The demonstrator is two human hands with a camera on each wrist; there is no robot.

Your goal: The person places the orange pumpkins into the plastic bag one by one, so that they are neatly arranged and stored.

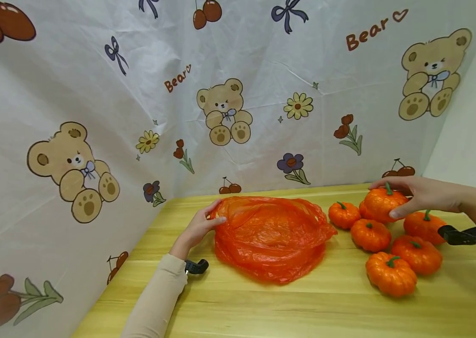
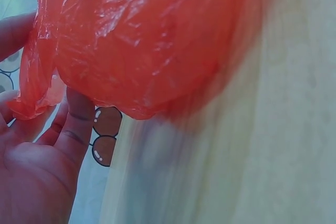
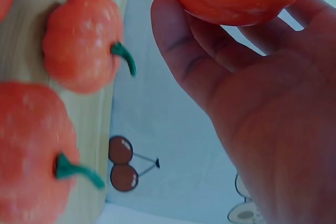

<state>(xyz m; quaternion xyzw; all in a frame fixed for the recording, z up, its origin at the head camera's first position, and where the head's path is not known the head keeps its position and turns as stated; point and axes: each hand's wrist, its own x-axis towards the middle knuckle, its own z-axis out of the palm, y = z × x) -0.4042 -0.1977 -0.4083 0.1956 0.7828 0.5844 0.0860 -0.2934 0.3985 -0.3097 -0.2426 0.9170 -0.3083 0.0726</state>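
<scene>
1. The right hand [image 1: 426, 195] curls round a pumpkin [image 1: 383, 203], its thumb on the near side and fingers reaching over and behind; in the right wrist view the top of that pumpkin is cut off by the frame, and the thumb is out of sight.
2. Just beside the held pumpkin, another pumpkin [image 1: 364, 211] is mostly hidden by it; whether the two touch is hard to tell.
3. The left hand [image 1: 199, 228] pinches the left edge of a plastic bag [image 1: 272, 256] between thumb and fingers; the film hides some fingertips, and the bag runs out of the top of the left wrist view.
4. Crumpled folds obscure the bottom of the bag, and a dark blurred patch below it in that view cannot be made out.
5. The bag is thin, glossy, see-through orange-red film, spread in a rough oval on the table [image 1: 263, 310], left of the pumpkins.
6. Five more pumpkins [image 1: 391, 274] lie clustered at the right: squat, ribbed, shiny orange, with curved green stems. The one nearest the right wrist is partly covered by a black wrist device [image 1: 459, 235].
7. The table has pale yellow wood grain; behind it hangs a creased white cloth [image 1: 259, 56] printed with bears, flowers and cherries.
</scene>
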